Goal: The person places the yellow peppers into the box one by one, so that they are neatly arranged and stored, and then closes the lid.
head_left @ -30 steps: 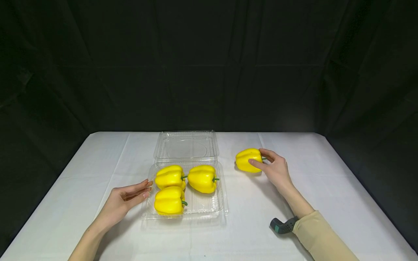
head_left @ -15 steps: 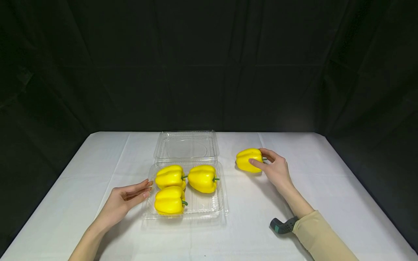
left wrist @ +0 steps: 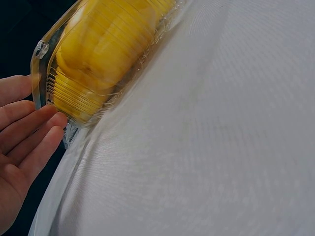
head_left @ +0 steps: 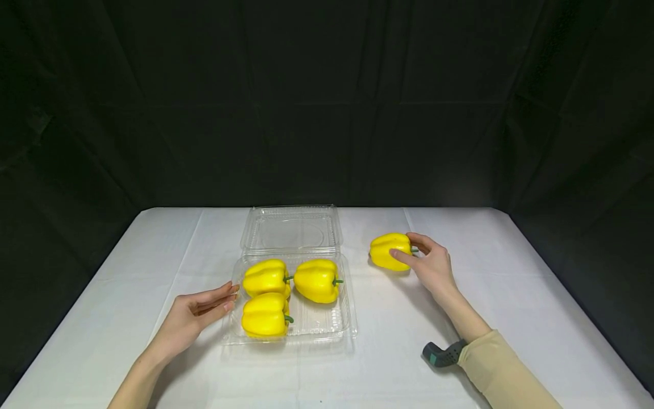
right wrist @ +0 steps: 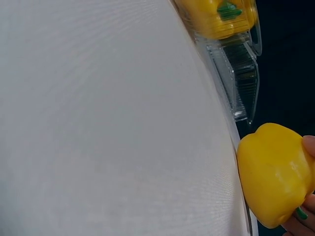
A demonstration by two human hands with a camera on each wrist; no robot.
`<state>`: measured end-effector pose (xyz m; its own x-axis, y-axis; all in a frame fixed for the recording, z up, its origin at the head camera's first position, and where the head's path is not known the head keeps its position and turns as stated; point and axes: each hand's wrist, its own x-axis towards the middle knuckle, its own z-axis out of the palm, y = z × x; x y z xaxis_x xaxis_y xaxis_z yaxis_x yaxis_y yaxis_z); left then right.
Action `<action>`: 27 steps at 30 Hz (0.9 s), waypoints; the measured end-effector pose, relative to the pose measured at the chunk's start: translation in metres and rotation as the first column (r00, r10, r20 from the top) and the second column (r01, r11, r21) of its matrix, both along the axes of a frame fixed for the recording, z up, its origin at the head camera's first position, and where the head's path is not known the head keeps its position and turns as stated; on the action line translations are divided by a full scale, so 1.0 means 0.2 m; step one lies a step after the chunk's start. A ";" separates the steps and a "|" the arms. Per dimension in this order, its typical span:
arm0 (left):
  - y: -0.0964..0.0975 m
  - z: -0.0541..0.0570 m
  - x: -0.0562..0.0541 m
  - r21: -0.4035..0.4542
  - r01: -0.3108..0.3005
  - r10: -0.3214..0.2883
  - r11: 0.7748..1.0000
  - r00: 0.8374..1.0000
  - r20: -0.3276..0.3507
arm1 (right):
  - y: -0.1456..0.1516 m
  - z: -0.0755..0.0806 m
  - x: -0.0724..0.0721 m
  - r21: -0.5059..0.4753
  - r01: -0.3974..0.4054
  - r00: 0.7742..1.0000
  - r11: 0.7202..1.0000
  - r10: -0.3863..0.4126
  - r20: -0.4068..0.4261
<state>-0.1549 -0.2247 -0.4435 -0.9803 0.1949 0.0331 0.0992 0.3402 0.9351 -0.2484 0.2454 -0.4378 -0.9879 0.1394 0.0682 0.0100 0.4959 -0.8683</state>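
In the head view, my right hand (head_left: 431, 266) grips a yellow bell pepper (head_left: 388, 251) lying on its side, thumb in front and fingers behind near the green stem. The right wrist view shows this pepper (right wrist: 273, 172) low over the white cloth. My left hand (head_left: 188, 318), its fingers extended, touches the left edge of a clear plastic clamshell container (head_left: 319, 321). In the left wrist view, fingertips (left wrist: 54, 110) are right at the container's rim. Inside the container lie three more yellow bell peppers: back left (head_left: 265, 277), front left (head_left: 264, 315) and back right (head_left: 317, 280).
Behind its base, the container's lid (head_left: 291, 230) lies folded back towards the far table edge. A white cloth covers the table (head_left: 388, 352). Black curtains (head_left: 327, 113) rise at the back and sides. A dark device (head_left: 443, 354) sits at the right sleeve cuff.
Both hands and the container stay in place. The pepper at my right hand has shifted very slightly to the right.
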 end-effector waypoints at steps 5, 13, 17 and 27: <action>0.00 0.00 0.00 0.001 0.000 0.000 1.000 1.000 0.003 | 0.00 0.00 0.00 -0.003 0.007 1.000 1.000 -0.007 -0.005; 0.00 0.00 0.00 -0.001 0.002 -0.002 1.000 1.000 -0.008 | 0.00 0.02 0.01 -0.013 0.011 1.000 1.000 -0.011 -0.014; 0.00 0.00 0.00 -0.008 0.001 -0.001 1.000 1.000 -0.012 | 0.00 0.02 0.01 -0.017 0.016 1.000 1.000 -0.016 -0.020; 0.00 0.00 0.00 0.002 0.007 -0.007 1.000 1.000 -0.016 | 0.00 0.03 0.01 -0.013 0.022 0.999 1.000 -0.022 -0.024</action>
